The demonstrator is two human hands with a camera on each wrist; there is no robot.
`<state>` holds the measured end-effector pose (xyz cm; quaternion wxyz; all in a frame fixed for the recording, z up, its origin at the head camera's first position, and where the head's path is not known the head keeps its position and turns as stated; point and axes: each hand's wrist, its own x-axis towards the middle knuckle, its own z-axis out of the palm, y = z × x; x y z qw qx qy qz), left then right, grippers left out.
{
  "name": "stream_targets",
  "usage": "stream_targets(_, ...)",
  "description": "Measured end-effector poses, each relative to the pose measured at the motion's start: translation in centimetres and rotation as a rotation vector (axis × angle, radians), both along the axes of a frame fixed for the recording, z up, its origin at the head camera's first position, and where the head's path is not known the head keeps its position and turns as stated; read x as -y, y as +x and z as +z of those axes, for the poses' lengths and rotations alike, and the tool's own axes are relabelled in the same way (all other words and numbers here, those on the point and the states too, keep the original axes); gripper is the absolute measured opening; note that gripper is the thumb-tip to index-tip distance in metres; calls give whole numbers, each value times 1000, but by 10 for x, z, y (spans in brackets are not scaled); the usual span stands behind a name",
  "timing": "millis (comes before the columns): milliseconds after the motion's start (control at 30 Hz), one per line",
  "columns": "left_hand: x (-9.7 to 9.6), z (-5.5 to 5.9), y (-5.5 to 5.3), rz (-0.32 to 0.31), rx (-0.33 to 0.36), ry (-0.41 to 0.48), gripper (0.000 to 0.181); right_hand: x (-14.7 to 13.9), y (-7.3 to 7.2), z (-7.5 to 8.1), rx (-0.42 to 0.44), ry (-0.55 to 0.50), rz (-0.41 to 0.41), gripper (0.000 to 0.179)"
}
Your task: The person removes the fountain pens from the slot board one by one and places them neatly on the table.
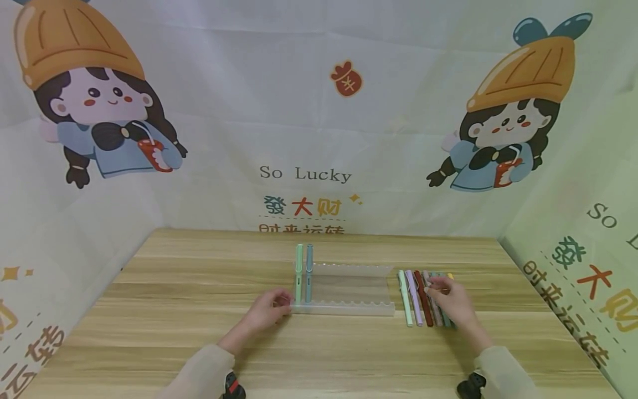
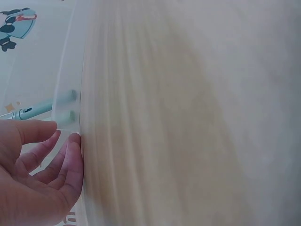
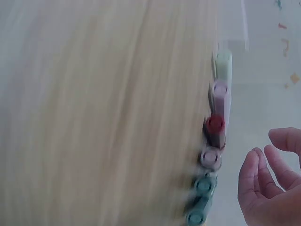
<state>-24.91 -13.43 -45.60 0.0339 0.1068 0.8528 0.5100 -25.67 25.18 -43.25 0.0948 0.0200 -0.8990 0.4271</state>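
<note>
On the table lies a transparent pen rack (image 1: 344,309) with notched edges. A light green pen (image 1: 299,280) and a blue-grey pen (image 1: 309,277) lie side by side in its leftmost slots. My left hand (image 1: 271,307) grips the rack's front left corner between thumb and curled fingers. Right of the rack, my right hand (image 1: 453,299) hovers at a row of capped pens, its thumb and fingertips apart near the greyish-pink pen (image 3: 210,158). The row also has a mint pen (image 1: 406,302), a lavender pen (image 1: 415,302), a dark red pen (image 1: 423,305) and teal pens (image 3: 204,186).
A yellow tip (image 1: 451,276) shows behind the right hand at the row's right end. The wooden table (image 1: 349,360) meets a printed cloth backdrop (image 1: 319,127) at the back and sides. Each sleeve has a dark wrist device (image 1: 471,384) near it.
</note>
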Motion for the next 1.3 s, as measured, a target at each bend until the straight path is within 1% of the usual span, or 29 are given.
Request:
stream_targets(267, 0, -1, -1, -3, -4, 5, 14, 21, -2, -3, -8, -90, 45, 25)
stream_targets(533, 0, -1, 0, -6, -16, 1, 13, 39, -3, -7, -9, -104, 84, 23)
stream_targets(667, 0, -1, 0, -10, -19, 3, 14, 49, -4, -8, 6, -136, 94, 23)
stream_targets(767, 1, -1, 0, -11, -19, 2, 14, 57, -6, -7, -3, -153, 116, 23)
stream_targets(867, 1, -1, 0, -10, -18, 0, 14, 66, -8, -5, -6, -145, 132, 23)
stream_targets(1000, 1, -1, -1, -11, -18, 0, 14, 80, -12, -1, 5, -161, 136, 23)
stream_targets(1300, 1, -2, -1, -2, -10, -2, 14, 110, -17, -2, -20, -293, 194, 23)
